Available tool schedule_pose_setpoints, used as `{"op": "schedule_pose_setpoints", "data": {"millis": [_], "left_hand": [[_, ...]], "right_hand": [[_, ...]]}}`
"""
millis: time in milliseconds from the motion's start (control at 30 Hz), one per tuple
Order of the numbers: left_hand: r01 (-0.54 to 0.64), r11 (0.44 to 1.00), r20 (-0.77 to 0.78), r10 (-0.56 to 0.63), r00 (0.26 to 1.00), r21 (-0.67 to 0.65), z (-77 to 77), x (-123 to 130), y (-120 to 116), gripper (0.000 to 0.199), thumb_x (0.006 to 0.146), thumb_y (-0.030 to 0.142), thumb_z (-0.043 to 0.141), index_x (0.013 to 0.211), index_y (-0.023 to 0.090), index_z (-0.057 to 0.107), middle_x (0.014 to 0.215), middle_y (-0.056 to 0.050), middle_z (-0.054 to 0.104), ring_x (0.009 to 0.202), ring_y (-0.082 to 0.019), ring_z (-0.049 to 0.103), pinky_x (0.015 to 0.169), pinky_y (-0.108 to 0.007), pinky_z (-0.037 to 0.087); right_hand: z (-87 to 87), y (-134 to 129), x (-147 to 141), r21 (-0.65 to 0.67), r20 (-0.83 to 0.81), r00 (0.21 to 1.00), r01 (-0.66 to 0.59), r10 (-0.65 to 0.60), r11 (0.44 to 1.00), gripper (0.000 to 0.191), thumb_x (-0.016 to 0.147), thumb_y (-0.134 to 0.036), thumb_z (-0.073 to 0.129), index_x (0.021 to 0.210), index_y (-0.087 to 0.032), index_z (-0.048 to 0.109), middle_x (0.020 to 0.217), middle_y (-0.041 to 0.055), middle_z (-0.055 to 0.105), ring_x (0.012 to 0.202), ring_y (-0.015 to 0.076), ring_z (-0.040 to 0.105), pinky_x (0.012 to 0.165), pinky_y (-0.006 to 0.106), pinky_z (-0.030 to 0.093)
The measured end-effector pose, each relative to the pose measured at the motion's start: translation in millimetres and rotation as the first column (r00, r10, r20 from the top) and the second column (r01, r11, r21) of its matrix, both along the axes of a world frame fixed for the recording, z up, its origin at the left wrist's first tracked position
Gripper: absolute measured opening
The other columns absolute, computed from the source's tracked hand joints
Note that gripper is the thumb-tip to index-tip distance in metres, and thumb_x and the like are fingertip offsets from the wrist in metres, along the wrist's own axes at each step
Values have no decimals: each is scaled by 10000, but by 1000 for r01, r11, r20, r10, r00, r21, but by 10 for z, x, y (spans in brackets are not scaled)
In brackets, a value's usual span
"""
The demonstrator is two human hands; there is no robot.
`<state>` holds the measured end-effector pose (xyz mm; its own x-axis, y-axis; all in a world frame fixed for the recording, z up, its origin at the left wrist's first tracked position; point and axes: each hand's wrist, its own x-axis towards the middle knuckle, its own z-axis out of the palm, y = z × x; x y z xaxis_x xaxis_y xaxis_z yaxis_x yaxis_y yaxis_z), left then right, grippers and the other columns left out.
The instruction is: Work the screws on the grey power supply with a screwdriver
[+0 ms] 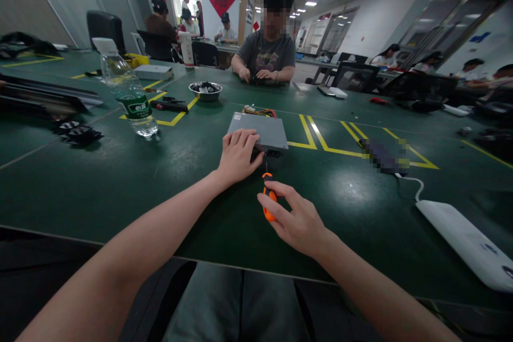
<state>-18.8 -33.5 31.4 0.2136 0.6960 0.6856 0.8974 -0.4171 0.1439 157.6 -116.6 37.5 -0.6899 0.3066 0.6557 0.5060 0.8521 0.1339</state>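
Note:
A grey metal box (pixel 266 129) with coloured wires at its back lies on the green table (pixel 192 171). My left hand (pixel 239 156) rests on the box's near left corner, fingers on its top and thumb at its front side, gripping it. In my right hand (pixel 294 212) is an orange and black screwdriver (pixel 269 204), held by the handle between thumb and fingers. Its shaft points away from me, and the tip reaches the box's near side, where the exact contact point is too small to make out.
A water bottle (pixel 134 99) and a metal bowl (pixel 205 91) stand to the left. On the right lie a blurred dark device (pixel 382 156) and a white power bank (pixel 465 243), joined by a cable. A person (pixel 266 48) sits opposite, hands on the table.

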Motion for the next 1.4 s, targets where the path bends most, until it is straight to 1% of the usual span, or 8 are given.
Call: {"op": "schedule_pose_setpoints", "data": {"millis": [200,367,533,667,800,933,1200,1400], "left_hand": [[2,1000,-10,-2,1000,0,3,1,-1,346,800,318,506,1119,194,458,1244,-90,489,1180,-255,379,951,-427,248],[13,999,-38,-11,999,41,2,15,-5,324,824,303,469,1122,178,455,1282,-104,468,1232,-249,352,1006,-443,181],[27,999,-30,-26,999,32,5,21,-11,350,830,292,462,1161,181,439,1271,-94,487,1215,-240,376,1003,-427,198],[29,999,-15,-29,999,18,-1,18,-12,352,831,299,463,1166,190,447,1246,-80,506,1172,-240,406,972,-412,237],[34,999,-6,-34,999,9,-13,12,-5,347,827,304,472,1156,195,458,1234,-78,512,1158,-244,410,956,-415,246],[30,999,-4,-30,1000,12,-18,9,5,339,825,303,477,1145,191,466,1226,-79,515,1144,-246,414,947,-416,249],[37,999,1,-37,999,0,-16,1,14,335,819,311,488,1135,201,467,1213,-69,520,1137,-242,414,937,-412,251],[25,1000,-9,-25,1000,-1,-11,8,13,328,818,307,487,1129,204,466,1206,-72,522,1131,-249,414,930,-419,248]], "right_hand": [[-5,47,9,108,-150,988,64,-47,992,174,774,-164,593,933,-169,522,926,110,593,811,164,587,666,279,503],[-16,42,22,86,-80,996,50,-43,995,224,765,-75,541,951,-201,536,1043,104,585,824,157,589,685,282,500],[-1,3,10,-9,-52,999,-3,3,1000,286,802,-174,517,1087,-159,514,1148,167,506,958,189,573,734,284,511],[43,17,24,127,-116,992,68,-53,990,242,804,-222,561,1043,-190,542,952,101,549,813,160,584,655,258,507],[32,38,27,75,-151,985,97,-85,992,176,801,-305,571,936,-199,534,917,80,517,779,158,552,601,265,504],[-21,53,-8,-59,-122,988,83,-90,995,182,813,-211,525,983,-166,477,1065,141,498,831,169,570,649,306,526],[-37,126,22,76,-163,982,110,-96,991,129,802,-174,549,921,-183,502,889,88,599,766,156,611,614,249,514],[15,118,28,47,-204,976,92,-81,995,148,785,-159,558,918,-193,505,896,77,597,791,151,606,617,239,517]]}}
